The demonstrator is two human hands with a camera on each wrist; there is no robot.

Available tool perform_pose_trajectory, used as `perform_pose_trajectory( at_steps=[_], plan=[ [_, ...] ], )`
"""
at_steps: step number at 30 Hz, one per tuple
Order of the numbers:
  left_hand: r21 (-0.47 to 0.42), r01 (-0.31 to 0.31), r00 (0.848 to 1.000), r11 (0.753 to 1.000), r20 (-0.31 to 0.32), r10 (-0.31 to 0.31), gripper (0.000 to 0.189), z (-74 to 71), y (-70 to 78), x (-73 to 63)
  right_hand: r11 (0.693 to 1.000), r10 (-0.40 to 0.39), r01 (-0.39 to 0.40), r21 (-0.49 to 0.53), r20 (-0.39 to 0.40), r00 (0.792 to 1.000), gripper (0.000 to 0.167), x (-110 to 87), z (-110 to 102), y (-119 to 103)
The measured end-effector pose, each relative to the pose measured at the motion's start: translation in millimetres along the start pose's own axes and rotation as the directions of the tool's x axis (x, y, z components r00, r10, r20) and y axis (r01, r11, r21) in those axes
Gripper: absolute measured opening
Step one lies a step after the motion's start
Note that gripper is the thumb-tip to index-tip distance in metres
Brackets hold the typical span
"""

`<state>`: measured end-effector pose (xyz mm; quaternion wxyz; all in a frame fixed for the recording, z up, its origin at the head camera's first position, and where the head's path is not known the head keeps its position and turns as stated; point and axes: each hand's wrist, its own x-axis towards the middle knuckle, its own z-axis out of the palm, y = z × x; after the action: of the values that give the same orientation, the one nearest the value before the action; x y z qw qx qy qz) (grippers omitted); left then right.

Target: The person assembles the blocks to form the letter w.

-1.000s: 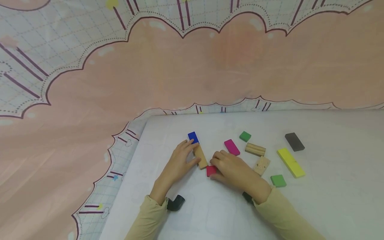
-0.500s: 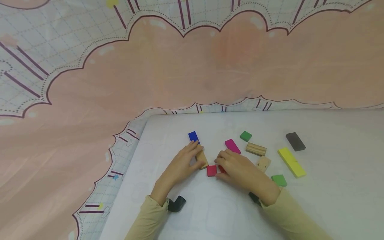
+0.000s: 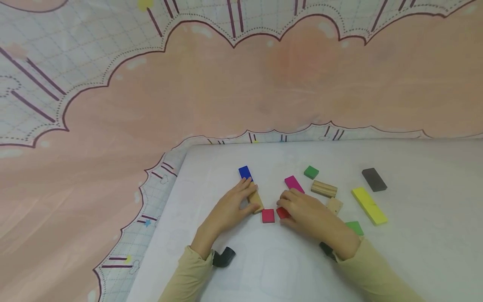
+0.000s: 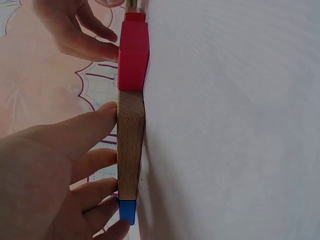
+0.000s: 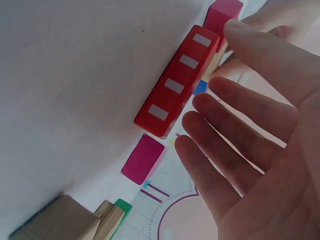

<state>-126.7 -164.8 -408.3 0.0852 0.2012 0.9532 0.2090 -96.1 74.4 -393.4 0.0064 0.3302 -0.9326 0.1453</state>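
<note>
In the head view, my left hand (image 3: 234, 203) rests on a long plain wooden block (image 3: 255, 200), thumb near its closer end. Its fingers reach to a blue block (image 3: 245, 172) at the far end. A crimson block (image 3: 268, 216) sits at the near corner of the wooden one. To its right, my right hand (image 3: 309, 212) hovers over a red block (image 3: 283, 213), partly hiding it. The right wrist view shows this red block (image 5: 175, 82) as long, with a row of white rectangles, and the fingers (image 5: 220, 145) loosely spread beside it.
On the white table (image 3: 422, 251), right of the hands, lie a magenta block (image 3: 294, 183), a green block (image 3: 311, 172), a grooved wooden block (image 3: 323, 188), a dotted wooden block (image 3: 334, 205), another green block (image 3: 354, 227), a yellow block (image 3: 370, 206) and a dark grey block (image 3: 374, 179).
My right hand has drawn away to the right from the crimson block, uncovering it and part of the red block. My left fingers have settled lower along the wooden block.
</note>
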Motion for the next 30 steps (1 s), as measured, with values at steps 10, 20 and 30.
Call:
perform_pose_trajectory(
  at_steps=[10,20,30],
  plan=[
    [-0.032,0.011,1.0,0.999,-0.006,-0.012,0.062,0.9,3.0,0.0,0.999,0.02,-0.019,-0.035,0.026,0.999,0.034,-2.5,-2.4,2.4],
    [-0.026,0.009,1.0,1.0,-0.008,-0.009,0.061,1.8,2.8,0.1,0.999,0.022,-0.022,-0.025,0.024,0.999,0.03,-2.0,-0.2,4.3],
    [-0.024,0.02,1.0,1.0,-0.004,-0.02,0.062,1.8,1.1,-0.4,1.0,-0.003,0.003,0.009,-0.016,1.0,0.025,-0.1,0.4,4.8]
  ],
)
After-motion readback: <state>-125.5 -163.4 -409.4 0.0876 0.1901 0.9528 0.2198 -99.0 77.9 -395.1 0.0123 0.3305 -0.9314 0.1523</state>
